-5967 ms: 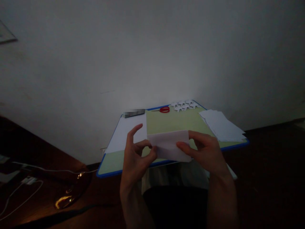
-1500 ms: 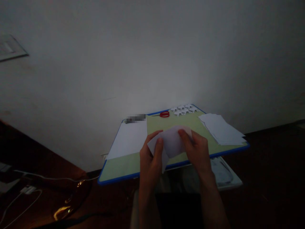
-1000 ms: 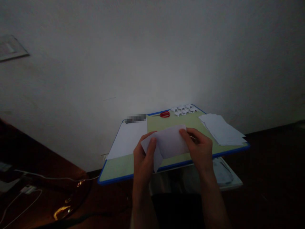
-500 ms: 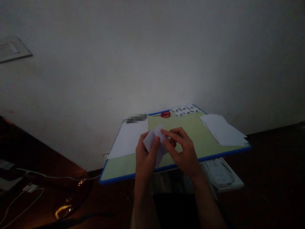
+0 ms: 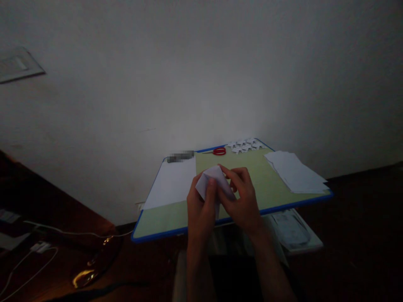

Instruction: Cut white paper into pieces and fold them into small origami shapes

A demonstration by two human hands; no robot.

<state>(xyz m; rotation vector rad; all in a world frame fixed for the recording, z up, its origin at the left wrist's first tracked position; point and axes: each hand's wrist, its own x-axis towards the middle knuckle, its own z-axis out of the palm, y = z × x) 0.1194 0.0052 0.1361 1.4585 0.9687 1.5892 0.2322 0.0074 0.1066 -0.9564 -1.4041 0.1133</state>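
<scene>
Both hands hold one folded white paper (image 5: 214,178) above the near edge of a small green table (image 5: 157,214) with a blue rim. My left hand (image 5: 201,207) pinches the paper's left side, thumb on top. My right hand (image 5: 241,197) is closed on its right side, fingers curled over the fold. The paper is bunched small between the hands.
On the table lie a white sheet (image 5: 173,182) at the left, a stack of white sheets (image 5: 294,171) at the right, red scissors (image 5: 218,151) and several small folded paper pieces (image 5: 245,145) at the back. White cables (image 5: 28,256) lie on the dark floor at the left.
The paper was a wide strip held at both ends; my right hand has moved left to meet my left hand, and the paper is now folded into a small shape.
</scene>
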